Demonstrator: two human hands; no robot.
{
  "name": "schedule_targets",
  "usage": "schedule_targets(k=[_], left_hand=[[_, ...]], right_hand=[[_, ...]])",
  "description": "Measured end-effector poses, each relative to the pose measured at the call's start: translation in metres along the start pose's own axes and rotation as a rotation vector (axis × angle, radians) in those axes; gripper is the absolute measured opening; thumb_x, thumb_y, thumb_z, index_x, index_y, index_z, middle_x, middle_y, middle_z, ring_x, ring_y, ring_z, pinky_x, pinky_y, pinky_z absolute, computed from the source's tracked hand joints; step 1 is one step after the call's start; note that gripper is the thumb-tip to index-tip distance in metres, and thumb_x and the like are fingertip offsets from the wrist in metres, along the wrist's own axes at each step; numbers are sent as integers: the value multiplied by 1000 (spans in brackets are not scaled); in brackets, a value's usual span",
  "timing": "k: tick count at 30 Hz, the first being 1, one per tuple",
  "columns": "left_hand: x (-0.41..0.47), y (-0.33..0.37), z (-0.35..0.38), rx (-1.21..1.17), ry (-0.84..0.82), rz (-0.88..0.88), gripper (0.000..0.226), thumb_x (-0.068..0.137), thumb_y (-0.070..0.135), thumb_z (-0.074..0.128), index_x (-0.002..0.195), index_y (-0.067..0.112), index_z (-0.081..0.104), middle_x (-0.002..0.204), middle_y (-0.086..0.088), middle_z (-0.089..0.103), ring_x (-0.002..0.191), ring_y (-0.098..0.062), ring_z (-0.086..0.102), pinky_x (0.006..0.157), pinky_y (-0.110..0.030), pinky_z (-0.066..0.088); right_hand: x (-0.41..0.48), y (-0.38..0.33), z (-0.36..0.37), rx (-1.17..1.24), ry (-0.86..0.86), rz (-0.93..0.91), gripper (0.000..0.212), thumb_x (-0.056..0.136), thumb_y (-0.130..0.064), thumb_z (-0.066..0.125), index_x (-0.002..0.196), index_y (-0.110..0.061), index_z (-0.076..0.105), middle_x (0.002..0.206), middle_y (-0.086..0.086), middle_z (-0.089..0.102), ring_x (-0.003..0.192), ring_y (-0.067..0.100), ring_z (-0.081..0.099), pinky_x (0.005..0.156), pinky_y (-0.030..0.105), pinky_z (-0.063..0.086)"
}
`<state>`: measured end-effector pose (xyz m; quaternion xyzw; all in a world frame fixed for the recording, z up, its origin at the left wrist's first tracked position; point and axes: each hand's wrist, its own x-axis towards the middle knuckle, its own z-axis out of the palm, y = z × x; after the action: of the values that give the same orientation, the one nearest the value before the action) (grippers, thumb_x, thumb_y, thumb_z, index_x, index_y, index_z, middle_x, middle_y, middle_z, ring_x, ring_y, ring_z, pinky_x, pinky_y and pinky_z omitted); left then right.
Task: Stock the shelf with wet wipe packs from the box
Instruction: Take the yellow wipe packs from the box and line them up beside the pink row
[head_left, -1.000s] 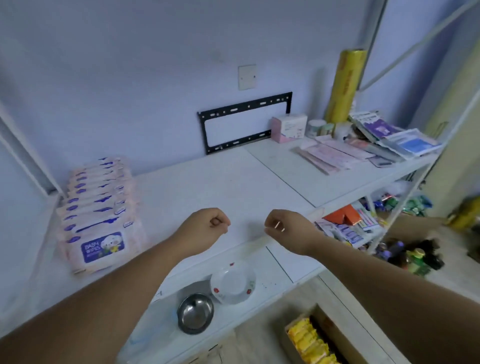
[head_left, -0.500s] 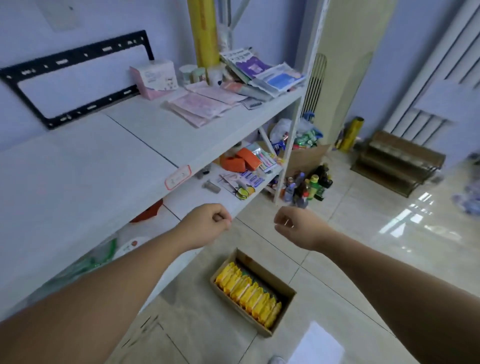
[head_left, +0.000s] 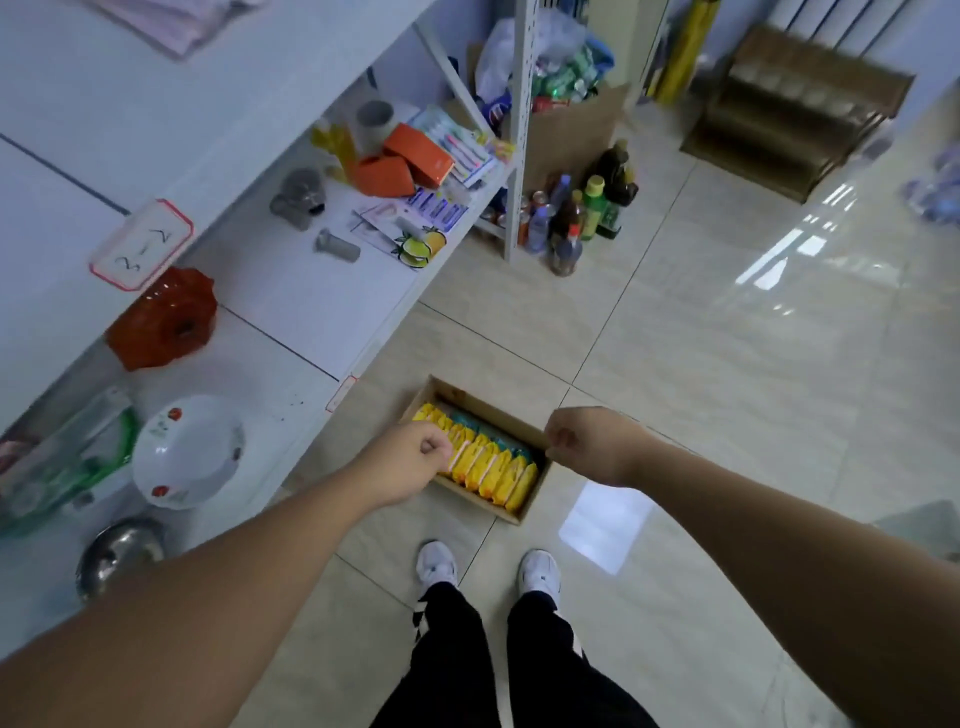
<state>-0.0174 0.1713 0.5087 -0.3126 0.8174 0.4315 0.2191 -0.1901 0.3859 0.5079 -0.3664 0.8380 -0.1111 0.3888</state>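
Head view: the shelf (head_left: 291, 296) is seen at the left, and the box (head_left: 484, 408) is placed on the floor (head_left: 727, 364) beside it, before the feet (head_left: 436, 566). Yellow packs (head_left: 493, 467) are stood in a row inside the box. The left hand (head_left: 410, 457) and right hand (head_left: 587, 441) are held above the box, both curled into fists, with nothing held. For a good pick, the fingers should be opened first, the body lowered, and an end pack gripped by its sides.
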Motion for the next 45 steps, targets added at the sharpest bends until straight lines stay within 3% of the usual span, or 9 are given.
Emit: schedule_targets(k=[4, 11, 22, 27, 30, 33, 36, 41, 45], left_hand=[[34, -39, 19, 53, -47, -49, 14, 92, 22, 59, 87, 20, 72, 80, 12, 70, 73, -1, 61, 59, -20, 41], [118, -125, 61, 52, -142, -154, 20, 91, 23, 61, 71, 29, 65, 79, 10, 69, 81, -14, 67, 65, -25, 44], [250, -239, 161, 100, -202, -213, 10, 95, 31, 61, 92, 24, 68, 81, 15, 62, 78, -7, 59, 61, -21, 40], [307, -283, 188, 110, -166, -265, 20, 93, 38, 65, 103, 22, 70, 98, 6, 67, 96, -16, 62, 82, -30, 48], [338, -307, 198, 144, -147, -273, 24, 88, 48, 68, 102, 29, 67, 103, 6, 69, 101, -21, 65, 93, -41, 53], [365, -322, 208, 190, -112, -283, 41, 86, 51, 69, 116, 24, 64, 115, 6, 69, 107, -21, 64, 95, -42, 52], [389, -335, 223, 260, -101, -298, 59, 83, 55, 69, 127, 17, 59, 126, -3, 66, 114, -27, 62, 95, -44, 53], [414, -346, 243, 353, -72, -336, 61, 79, 59, 70, 120, 16, 59, 117, -8, 66, 107, -32, 63, 89, -48, 54], [418, -349, 251, 496, -83, -297, 54, 82, 60, 67, 115, 18, 59, 110, -6, 67, 102, -31, 64, 81, -42, 54]], right_hand=[[32, 27, 43, -8, -75, 99, 19, 90, -32, 63, 107, -24, 65, 105, 0, 69, 103, 24, 62, 81, 31, 48], [104, 72, 121, -31, -175, 190, 21, 91, -33, 62, 108, -22, 65, 110, -1, 69, 105, 24, 62, 89, 37, 53], [224, 146, 262, 5, -250, 293, 19, 89, -26, 60, 106, -21, 67, 110, 4, 68, 103, 27, 62, 87, 41, 54], [267, 173, 315, -44, -289, 275, 9, 90, -28, 57, 95, -21, 60, 99, 0, 62, 97, 29, 62, 76, 37, 54], [298, 177, 332, -52, -305, 248, 21, 92, -33, 60, 113, -30, 63, 110, -2, 61, 108, 27, 61, 83, 36, 54], [334, 177, 344, -76, -281, 192, 35, 95, -34, 61, 129, -30, 61, 129, -2, 60, 118, 24, 57, 95, 38, 53], [371, 178, 355, -81, -194, 161, 39, 96, -35, 60, 134, -31, 57, 134, 0, 58, 124, 24, 54, 98, 40, 52], [422, 172, 369, -118, -81, 87, 45, 96, -29, 58, 140, -35, 51, 139, 2, 50, 132, 27, 45, 103, 45, 48], [445, 175, 378, -163, -154, 72, 52, 95, -22, 58, 141, -46, 48, 148, 1, 44, 137, 28, 42, 107, 44, 45]])
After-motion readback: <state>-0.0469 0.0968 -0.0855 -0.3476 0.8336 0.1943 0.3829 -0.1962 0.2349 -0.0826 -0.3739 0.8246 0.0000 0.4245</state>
